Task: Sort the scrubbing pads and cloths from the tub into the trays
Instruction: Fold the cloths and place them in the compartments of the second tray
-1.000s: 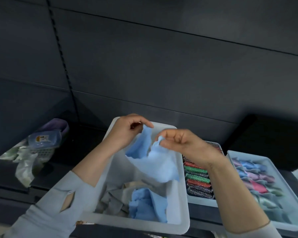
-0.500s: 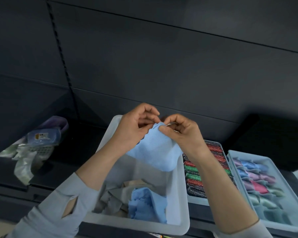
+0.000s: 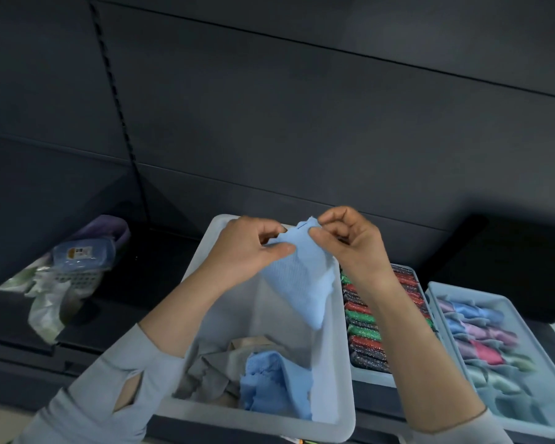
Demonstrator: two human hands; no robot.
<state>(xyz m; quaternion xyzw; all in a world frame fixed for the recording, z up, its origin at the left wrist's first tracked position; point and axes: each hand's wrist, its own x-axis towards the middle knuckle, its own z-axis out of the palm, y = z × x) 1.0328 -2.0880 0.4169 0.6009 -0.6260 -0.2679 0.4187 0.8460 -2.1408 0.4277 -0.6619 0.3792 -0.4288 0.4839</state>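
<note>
both the left hand (image 3: 249, 248) and right hand (image 3: 350, 241) are pinching a light-blue cloth (image 3: 302, 280) above the tub (image 3: 342, 373); matching its corners should be giving a neat fold for the cloth tray (image 3: 436, 291) to the right.

Light blue cloth (image 3: 302, 277) hangs folded above the white tub (image 3: 343, 363), pinched at its top edge; more cloths (image 3: 269, 382) lie inside.

Tub (image 3: 342, 363) far half bare down to the floor; cloths (image 3: 257, 376) piled at near end. Both hands (image 3: 244, 251) (image 3: 353, 241) and the held cloth (image 3: 302, 277) hang over that bare part. Pad tray (image 3: 366, 376) packed full, cloth tray (image 3: 436, 293) nearly full. Dark wall (image 3: 302, 123) close behind.
</note>
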